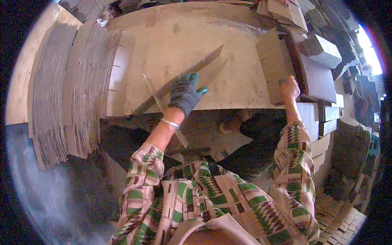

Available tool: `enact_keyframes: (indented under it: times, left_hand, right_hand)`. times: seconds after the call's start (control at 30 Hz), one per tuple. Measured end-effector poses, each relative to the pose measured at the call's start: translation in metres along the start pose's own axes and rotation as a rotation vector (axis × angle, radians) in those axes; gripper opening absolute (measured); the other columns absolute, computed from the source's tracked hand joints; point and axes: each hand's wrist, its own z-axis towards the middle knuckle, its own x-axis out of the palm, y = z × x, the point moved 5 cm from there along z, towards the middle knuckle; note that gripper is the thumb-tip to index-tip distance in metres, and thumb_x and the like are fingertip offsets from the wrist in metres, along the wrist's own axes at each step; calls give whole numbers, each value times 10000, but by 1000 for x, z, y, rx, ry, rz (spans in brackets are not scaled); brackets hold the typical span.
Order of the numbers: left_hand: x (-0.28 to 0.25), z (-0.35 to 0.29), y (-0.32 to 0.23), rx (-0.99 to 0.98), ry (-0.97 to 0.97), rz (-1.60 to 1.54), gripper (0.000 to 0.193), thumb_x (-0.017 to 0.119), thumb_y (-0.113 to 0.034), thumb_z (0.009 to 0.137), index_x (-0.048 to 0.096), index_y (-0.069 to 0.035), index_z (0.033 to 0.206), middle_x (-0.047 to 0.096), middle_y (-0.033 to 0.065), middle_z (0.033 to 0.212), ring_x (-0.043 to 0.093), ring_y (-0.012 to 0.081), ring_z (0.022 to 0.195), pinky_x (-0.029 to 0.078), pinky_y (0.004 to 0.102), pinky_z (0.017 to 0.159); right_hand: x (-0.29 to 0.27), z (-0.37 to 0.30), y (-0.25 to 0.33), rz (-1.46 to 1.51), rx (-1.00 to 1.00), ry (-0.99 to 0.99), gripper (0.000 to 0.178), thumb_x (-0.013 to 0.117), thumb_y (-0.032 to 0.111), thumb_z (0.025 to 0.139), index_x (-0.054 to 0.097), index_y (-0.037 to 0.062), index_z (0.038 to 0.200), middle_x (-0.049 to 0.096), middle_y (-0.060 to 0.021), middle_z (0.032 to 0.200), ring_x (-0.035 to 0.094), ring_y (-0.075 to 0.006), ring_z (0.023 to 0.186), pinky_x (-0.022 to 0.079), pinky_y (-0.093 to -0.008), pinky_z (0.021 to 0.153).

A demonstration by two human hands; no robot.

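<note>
My left hand (184, 94), in a grey knit glove with green fingertips, is closed on a long cardboard strip (204, 60) that slants across the wooden table. A second, narrower cardboard strip (180, 137) crosses it under the hand and juts past the table's front edge. Whether the two are slotted together is hidden by the glove. Bare and with curled fingers, my right hand (290, 89) is at the right edge of a row of slotted cardboard pieces (271, 67). What its fingertips grip there cannot be made out.
Tall rows of stacked cardboard sheets (49, 90) stand along the left of the wooden tabletop (163, 36). Beyond my right hand lie a dark brown board (316, 77) and a bundle of cardboard (324, 51). More cardboard stacks (339, 224) are at lower right.
</note>
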Motion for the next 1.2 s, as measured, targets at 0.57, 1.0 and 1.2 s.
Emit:
enact_keyframes:
  times: [0.57,1.0,1.2]
  left_hand:
    - [45,14,-3,-80,353,90,392,454,-400,983,742,-135,982,724,159,1025,697,362,937,549,507,815]
    - [-6,70,38,-299,-4,204,239,598,-309,904,748,-159,1014,724,160,1045,699,355,1002,537,480,856]
    - [10,66,65,-421,221,147,254,552,-294,916,741,-156,1015,723,146,1056,701,352,998,558,475,826]
  right_hand:
    - [-15,-176,197,673,-675,41,1041,652,-33,720,175,291,1586,707,-211,844,678,-436,742,526,-527,638]
    - [-5,-186,196,657,-700,148,1018,637,-33,738,171,289,1583,699,-235,846,668,-457,740,512,-548,619]
    - [-14,-201,191,596,-690,225,966,604,-14,786,157,297,1583,705,-226,852,670,-459,730,515,-558,616]
